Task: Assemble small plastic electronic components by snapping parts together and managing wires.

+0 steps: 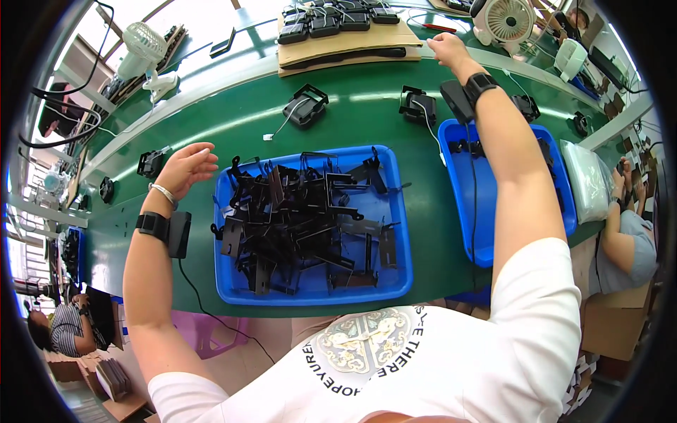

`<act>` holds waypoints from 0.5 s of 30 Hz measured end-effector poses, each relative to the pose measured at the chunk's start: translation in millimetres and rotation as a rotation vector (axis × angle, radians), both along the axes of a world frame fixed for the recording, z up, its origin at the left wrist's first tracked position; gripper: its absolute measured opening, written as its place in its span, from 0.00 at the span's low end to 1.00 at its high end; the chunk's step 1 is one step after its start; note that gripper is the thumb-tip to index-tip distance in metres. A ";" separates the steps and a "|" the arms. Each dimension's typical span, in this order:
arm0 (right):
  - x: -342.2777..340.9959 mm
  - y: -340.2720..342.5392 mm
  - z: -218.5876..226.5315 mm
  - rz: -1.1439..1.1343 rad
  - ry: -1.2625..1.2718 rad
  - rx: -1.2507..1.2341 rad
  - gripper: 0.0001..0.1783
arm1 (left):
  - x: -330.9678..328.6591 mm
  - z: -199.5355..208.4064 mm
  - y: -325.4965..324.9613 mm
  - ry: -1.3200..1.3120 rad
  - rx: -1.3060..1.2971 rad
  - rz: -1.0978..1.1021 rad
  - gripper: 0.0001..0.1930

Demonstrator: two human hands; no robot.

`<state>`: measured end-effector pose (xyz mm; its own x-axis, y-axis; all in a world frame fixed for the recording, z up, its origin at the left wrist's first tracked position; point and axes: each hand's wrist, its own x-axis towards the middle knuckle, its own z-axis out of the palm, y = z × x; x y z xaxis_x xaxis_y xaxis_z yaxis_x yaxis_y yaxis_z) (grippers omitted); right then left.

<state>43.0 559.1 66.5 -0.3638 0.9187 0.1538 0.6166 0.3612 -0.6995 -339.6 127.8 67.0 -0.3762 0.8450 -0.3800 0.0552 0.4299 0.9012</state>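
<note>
My left hand (187,169) hovers over the green table, left of a blue tray (405,261). Its fingers are loosely stretched out, with nothing held. The tray is heaped with black metal brackets (296,218). My right hand (448,51) reaches far forward, beside the right end of stacked cardboard sheets (345,56). Its fingers are closed in a pinch; what they hold, if anything, is too small to make out. Beyond the tray lie a black lamp-like unit (306,107) with a white cable and a similar unit (417,106) farther right.
Several black units with cables (331,21) rest on the cardboard. A second blue tray (462,204) lies under my right arm, beside clear plastic bags (585,183). Fans (144,53) stand at the back. Co-workers sit at both sides, one person's arm (617,211) at the right.
</note>
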 end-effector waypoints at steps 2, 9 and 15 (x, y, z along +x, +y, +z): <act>-20.9 25.6 -8.3 -0.129 -0.097 -0.051 0.16 | 0.0 14.3 9.0 0.051 -0.043 -0.023 0.18; -47.6 76.9 -49.6 -0.145 0.193 -0.261 0.20 | -15.8 15.3 132.4 0.150 -0.101 -0.079 0.18; -64.3 105.3 -53.0 -0.049 0.080 -0.223 0.26 | -7.4 2.9 256.8 0.230 -0.114 0.031 0.17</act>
